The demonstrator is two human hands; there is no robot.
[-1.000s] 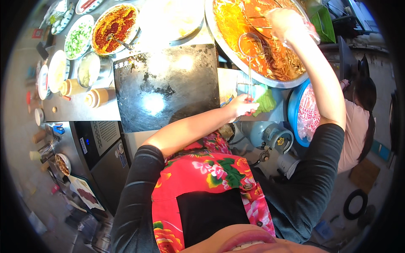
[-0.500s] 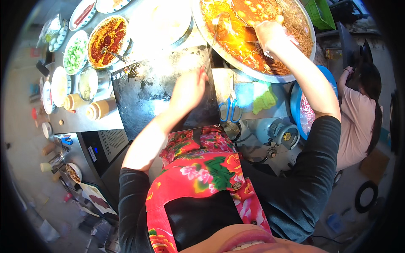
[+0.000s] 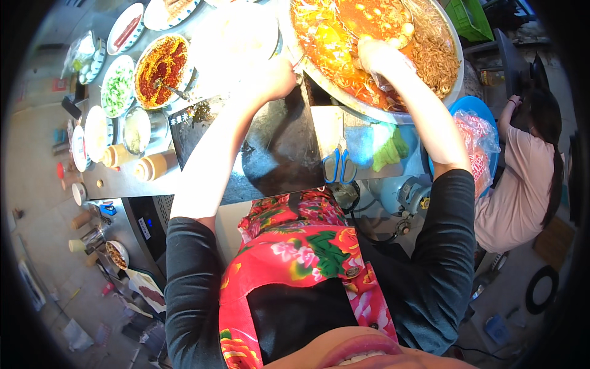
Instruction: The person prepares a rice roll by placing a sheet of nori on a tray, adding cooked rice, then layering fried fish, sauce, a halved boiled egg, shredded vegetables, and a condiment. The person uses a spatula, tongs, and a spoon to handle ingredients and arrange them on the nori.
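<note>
My left grip (image 3: 278,79) looks curled above the black plate (image 3: 279,144); I cannot tell if it holds something. My right grip (image 3: 373,58) is over the wide pan (image 3: 458,74); its fingertips are hidden, so I cannot tell. Slow, small movements should be best, so the red broth (image 3: 335,52) and noodles (image 3: 430,67) do not splash. Left of the left grip is the chili bowl (image 3: 190,72), then farther the greens bowl (image 3: 114,115).

Left grip (image 3: 276,79) — contents unclear in glare; large pan (image 3: 393,115) — cut off by top edge.
</note>
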